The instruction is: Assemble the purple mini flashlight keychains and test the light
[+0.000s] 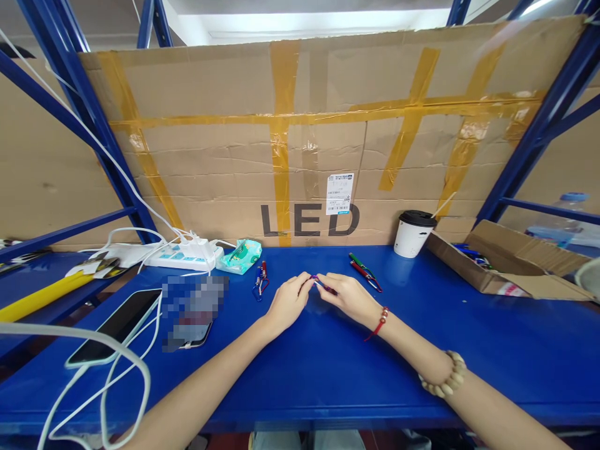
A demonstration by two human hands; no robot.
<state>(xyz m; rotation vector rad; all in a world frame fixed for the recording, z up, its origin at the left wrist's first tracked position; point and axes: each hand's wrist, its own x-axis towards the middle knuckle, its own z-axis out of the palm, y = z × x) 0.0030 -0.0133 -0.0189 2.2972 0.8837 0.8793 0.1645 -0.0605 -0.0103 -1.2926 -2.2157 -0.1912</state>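
Small purple clip (314, 277) over the blue worktop (300, 375)
Left grip (287, 301) and right grip (347, 296) are both closed, pinching it from two sides; a red clip (366, 275) lies beyond the right.

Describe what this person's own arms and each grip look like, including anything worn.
The left grip and right grip wear no gloves, and no sleeves show on the forearms. The right wrist has a red string bracelet with small shiny beads; farther up sits a chunky pale beaded bracelet.

Red cord bracelet (383, 320), beige bead bracelet (454, 381).
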